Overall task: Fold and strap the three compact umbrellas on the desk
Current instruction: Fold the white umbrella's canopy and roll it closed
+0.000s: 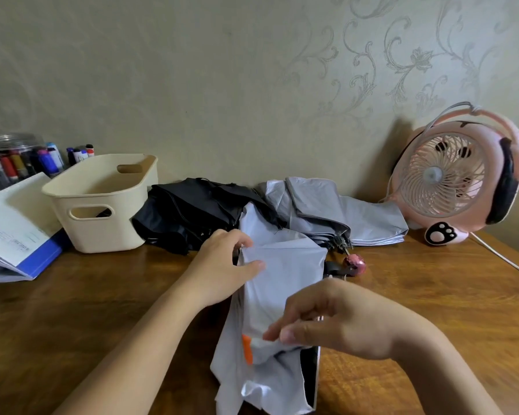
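A pale grey umbrella [282, 283] with a black lining and an orange strap tab lies lengthwise on the wooden desk [102, 295] in front of me. My left hand [222, 265] pinches a fold of its fabric at the far end. My right hand [327, 319] pinches the fabric near the orange tab. A black umbrella [192, 211] lies loosely collapsed behind it at the wall. To its right a second grey umbrella [336, 211] lies unfolded, and a pink handle [355, 262] shows beside it.
A cream plastic basket [102, 202] stands at the left, with a blue folder of papers [15, 235] and a jar of markers [15, 160] beyond it. A pink desk fan [453, 178] stands at the right, its white cable trailing along the desk.
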